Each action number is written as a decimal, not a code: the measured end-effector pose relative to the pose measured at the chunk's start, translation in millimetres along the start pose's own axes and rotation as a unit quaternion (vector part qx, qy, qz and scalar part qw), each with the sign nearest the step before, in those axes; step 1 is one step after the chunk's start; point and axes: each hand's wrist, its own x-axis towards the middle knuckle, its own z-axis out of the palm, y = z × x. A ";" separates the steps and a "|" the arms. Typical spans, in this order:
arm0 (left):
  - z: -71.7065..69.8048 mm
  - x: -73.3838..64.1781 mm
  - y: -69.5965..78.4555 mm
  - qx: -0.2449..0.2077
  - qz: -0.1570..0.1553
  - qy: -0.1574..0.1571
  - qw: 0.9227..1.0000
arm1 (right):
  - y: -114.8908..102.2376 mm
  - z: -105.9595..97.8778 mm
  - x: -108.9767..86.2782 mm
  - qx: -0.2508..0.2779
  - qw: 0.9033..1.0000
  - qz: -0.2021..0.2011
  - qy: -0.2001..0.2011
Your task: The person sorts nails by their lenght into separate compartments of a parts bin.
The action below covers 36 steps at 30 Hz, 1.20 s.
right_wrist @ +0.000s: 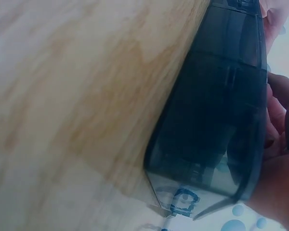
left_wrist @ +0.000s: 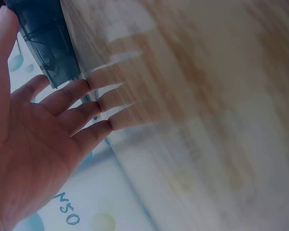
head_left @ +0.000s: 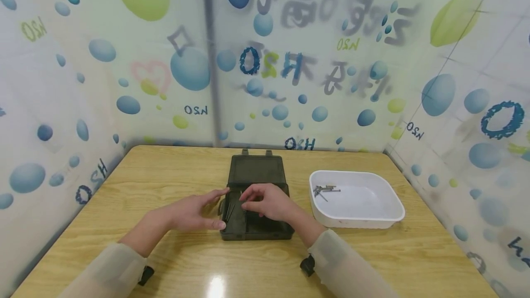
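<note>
A dark plastic case (head_left: pixel 265 229) lies on the table with its lid folded back, its inside divided into compartments. Thin metal screws (head_left: pixel 229 211) lie in the left compartment. My left hand (head_left: pixel 188 213) is at the case's left side, fingers extended and thumb near the front left corner; its palm (left_wrist: pixel 38 154) holds nothing. Over the middle of the case, my right hand (head_left: pixel 269 202) has its thumb and index finger brought together on what looks like a thin screw, mostly hidden by the fingers. In the right wrist view the case wall (right_wrist: pixel 207 120) hides the fingertips.
To the right of the case stands a white plastic tray (head_left: pixel 360 220), with several metal screws (head_left: pixel 325 190) gathered at its left end. A wooden table (head_left: pixel 182 164) carries both. Printed curtains (head_left: pixel 265 118) close off the table's back and sides.
</note>
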 end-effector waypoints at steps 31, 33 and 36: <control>-2.3 -0.4 -0.2 -0.001 0.015 -0.003 1.000 | 62.9 -161.0 -80.2 -0.037 0.994 0.075 0.072; -2.2 -0.5 -0.3 -0.002 0.014 -0.004 1.000 | 73.3 -170.6 -84.0 -0.049 0.992 0.093 0.069; -1.8 -0.4 -0.8 -0.003 0.015 -0.004 1.000 | 86.4 -180.4 -87.9 -0.066 0.989 0.115 0.060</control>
